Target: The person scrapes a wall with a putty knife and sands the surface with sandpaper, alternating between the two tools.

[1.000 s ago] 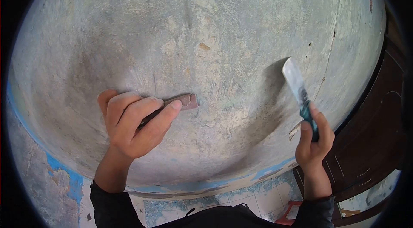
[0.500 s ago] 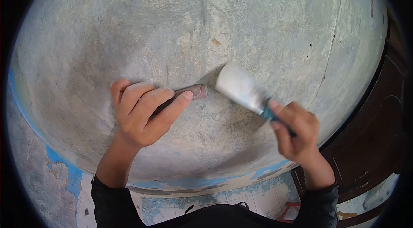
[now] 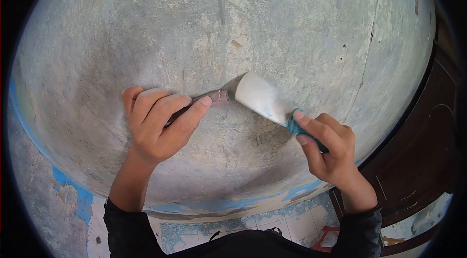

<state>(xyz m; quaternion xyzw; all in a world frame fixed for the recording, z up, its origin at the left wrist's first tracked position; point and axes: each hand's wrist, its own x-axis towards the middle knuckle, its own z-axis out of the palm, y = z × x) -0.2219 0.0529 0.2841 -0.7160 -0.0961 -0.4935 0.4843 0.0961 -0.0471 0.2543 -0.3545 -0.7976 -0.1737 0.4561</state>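
My left hand (image 3: 160,124) is closed around a folded, worn brownish-red sanding piece (image 3: 220,97), whose end sticks out past my thumb or finger against the grey wall (image 3: 160,29). To the right, my right hand (image 3: 331,146) grips the teal handle (image 3: 296,123) of a scraper. Its broad whitish blade (image 3: 260,96) points up and left, beside the end of the sanding piece without visibly touching it. The blade is slightly blurred, and whether its edge touches the wall cannot be told.
A crack (image 3: 370,39) runs down the wall's right side. Blue paint (image 3: 214,207) shows along its lower edge. Dark brown wooden furniture or a door (image 3: 413,160) stands at right. Pale floor tiles (image 3: 301,226) with flakes and a red object (image 3: 328,239) lie below.
Both hands, with the sanding piece and scraper, have shifted slightly left in view. The wall marks have also shifted left a little. Both grips are kept.
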